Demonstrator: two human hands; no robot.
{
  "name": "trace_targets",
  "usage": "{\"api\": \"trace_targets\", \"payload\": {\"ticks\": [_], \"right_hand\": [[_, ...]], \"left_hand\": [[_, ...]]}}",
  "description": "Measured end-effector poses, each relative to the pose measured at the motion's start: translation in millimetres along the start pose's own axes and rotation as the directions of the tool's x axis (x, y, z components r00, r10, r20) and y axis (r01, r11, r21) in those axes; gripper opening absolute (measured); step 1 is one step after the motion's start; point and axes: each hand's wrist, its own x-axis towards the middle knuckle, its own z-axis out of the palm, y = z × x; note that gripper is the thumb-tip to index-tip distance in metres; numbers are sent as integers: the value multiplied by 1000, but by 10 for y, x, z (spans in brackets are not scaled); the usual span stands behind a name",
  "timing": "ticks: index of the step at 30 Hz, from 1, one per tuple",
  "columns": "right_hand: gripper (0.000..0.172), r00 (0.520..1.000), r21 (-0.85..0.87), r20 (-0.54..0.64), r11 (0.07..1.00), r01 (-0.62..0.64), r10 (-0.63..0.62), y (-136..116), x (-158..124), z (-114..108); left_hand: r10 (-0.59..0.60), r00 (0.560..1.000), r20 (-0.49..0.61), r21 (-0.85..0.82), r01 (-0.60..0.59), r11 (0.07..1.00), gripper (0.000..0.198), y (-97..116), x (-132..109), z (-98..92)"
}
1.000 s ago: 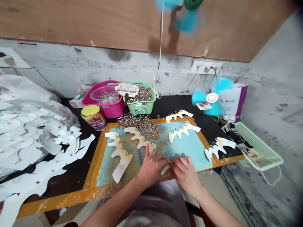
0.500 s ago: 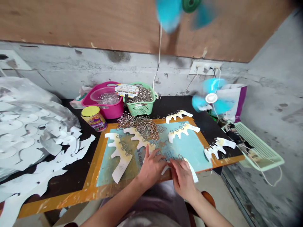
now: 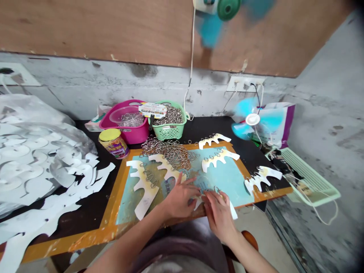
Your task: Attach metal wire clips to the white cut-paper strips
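Observation:
My right hand [image 3: 218, 212] is closed on a white scalloped strip [image 3: 233, 212] near the front edge of the board; part of the strip and a metal ring [image 3: 216, 189] show past the fingers. At the strip's left end, my left hand [image 3: 182, 199] pinches with thumb and index finger, its other fingers raised and spread. The fingers hide most of the held strip. Similar white strips with rings along yellowish scalloped edges lie around: one at left [image 3: 145, 189], one at centre [image 3: 166, 167], several at right [image 3: 220, 158]. Loose metal rings [image 3: 170, 149] are heaped behind my hands.
A pink basket [image 3: 133, 134] and a green basket [image 3: 169, 132] of metal pieces stand at the back, beside a yellow-lidded jar [image 3: 113, 143]. White cut-outs in a plastic bag [image 3: 25, 151] fill the left. A spinning fan [image 3: 252, 119] and pale green tray [image 3: 309, 174] are right.
My left hand's fingers have lifted and spread a little, and the hand has shifted slightly left. The right hand stays on the strip in nearly the same place.

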Motion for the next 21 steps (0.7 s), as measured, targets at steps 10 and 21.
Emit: {"api": "trace_targets", "payload": {"ticks": [10,21], "right_hand": [[37,997,50,18,996,-75,74,-62,3,18],[39,993,25,112,999,-34,31,-62,-46,-48]], "left_hand": [[197,968,157,314,-238,919,17,-7,333,-154],[244,969,-42,308,-220,926,17,227,-158,24]]}}
